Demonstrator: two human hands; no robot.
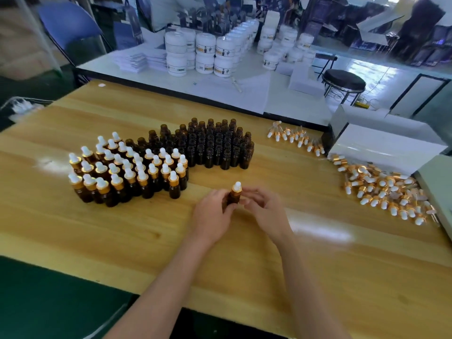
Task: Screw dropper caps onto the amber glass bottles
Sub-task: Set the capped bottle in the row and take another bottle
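Observation:
An amber glass bottle (233, 198) stands upright on the wooden table (97, 231), with a gold dropper cap with white bulb (237, 187) on its neck. My left hand (212, 212) grips the bottle's body from the left. My right hand (263, 208) sits to the right, fingers curled near the cap; whether they touch it is unclear. Capped bottles (127, 172) cluster at left. Uncapped amber bottles (215, 145) stand behind them. Loose dropper caps (384, 192) lie piled at right, with a smaller row of caps (296, 138) further back.
White boxes (381, 145) sit at the table's right edge. Behind lies a white table with stacked white jars (208, 55) and paper stacks. A black stool (343, 81) stands on the floor at back right, a blue chair (71, 25) at back left.

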